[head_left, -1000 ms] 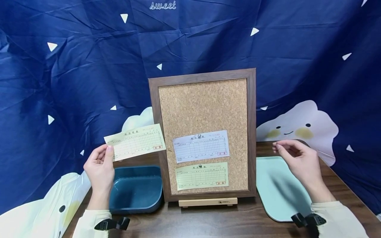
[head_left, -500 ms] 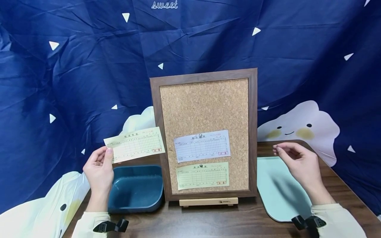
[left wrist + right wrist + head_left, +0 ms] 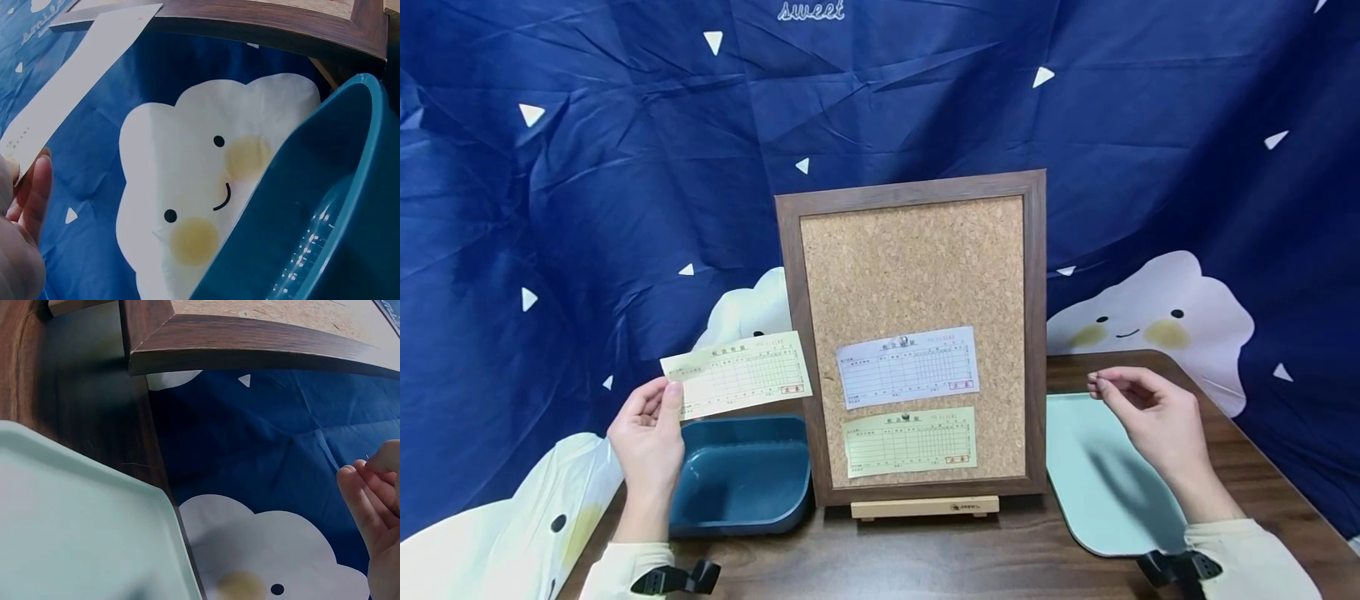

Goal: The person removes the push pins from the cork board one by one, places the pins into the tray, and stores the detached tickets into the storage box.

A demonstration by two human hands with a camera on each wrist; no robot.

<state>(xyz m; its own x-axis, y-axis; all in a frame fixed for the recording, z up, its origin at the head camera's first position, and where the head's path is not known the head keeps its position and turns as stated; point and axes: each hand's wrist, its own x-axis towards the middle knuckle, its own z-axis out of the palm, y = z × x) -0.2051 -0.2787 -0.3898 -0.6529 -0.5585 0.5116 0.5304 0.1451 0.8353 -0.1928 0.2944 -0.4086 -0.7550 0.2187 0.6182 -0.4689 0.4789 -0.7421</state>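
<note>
My left hand (image 3: pixel 649 437) pinches a pale yellow receipt slip (image 3: pixel 741 373) by its lower left corner, thumb in front, above the blue bin. The slip's right end is at the left edge of the framed corkboard (image 3: pixel 917 267). On the cork, a bluish-white receipt (image 3: pixel 906 368) hangs above a yellow-green receipt (image 3: pixel 910 446), each with a pushpin at its top. My right hand (image 3: pixel 1157 417) is over the mint tray, thumb and fingertips together on something tiny. A thin point shows there in the right wrist view, like a pushpin (image 3: pixel 367 457); the fingers mostly hide it.
A deep blue bin (image 3: pixel 741 521) stands left of the board. To the right lies a flat mint-green tray (image 3: pixel 1075 467). The board leans on a wooden stand (image 3: pixel 925 508) on the brown table (image 3: pixel 955 554). A blue curtain (image 3: pixel 910 100) hangs behind.
My left hand has sunk a little, bringing the yellow slip down with it. The right hand has dropped very slightly, its fingertips still together. The pinned receipts stay where they were.
</note>
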